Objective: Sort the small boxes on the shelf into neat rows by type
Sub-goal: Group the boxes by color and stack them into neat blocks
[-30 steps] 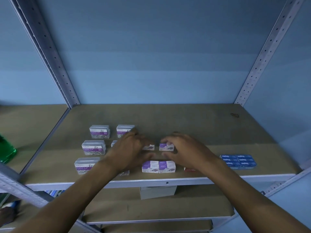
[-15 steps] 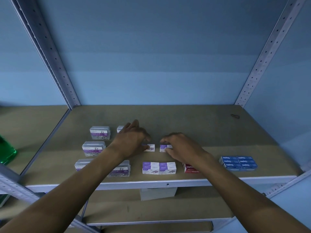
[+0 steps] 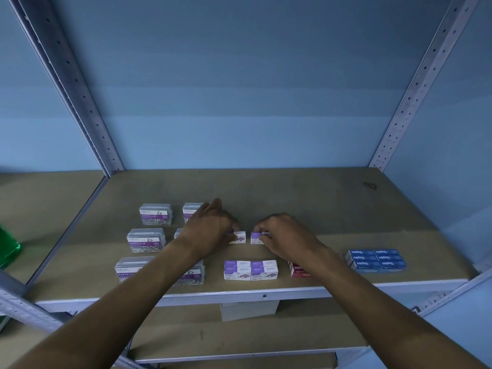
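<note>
Both hands (image 3: 213, 230) (image 3: 282, 233) pinch purple staple boxes (image 3: 238, 237) (image 3: 257, 238), long axes left-right.

A stationery stockroom, by the look: slotted metal shelving (image 3: 407, 102), boxed staples (image 3: 376, 259) and paper clips (image 3: 155, 214) against bare blue walls.

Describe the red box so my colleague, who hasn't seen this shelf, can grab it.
Look along the front edge of the shelf. Between the purple-and-white staple boxes and the blue staple boxes sits the red box, partly hidden by the right forearm. It is the only red one.
</note>
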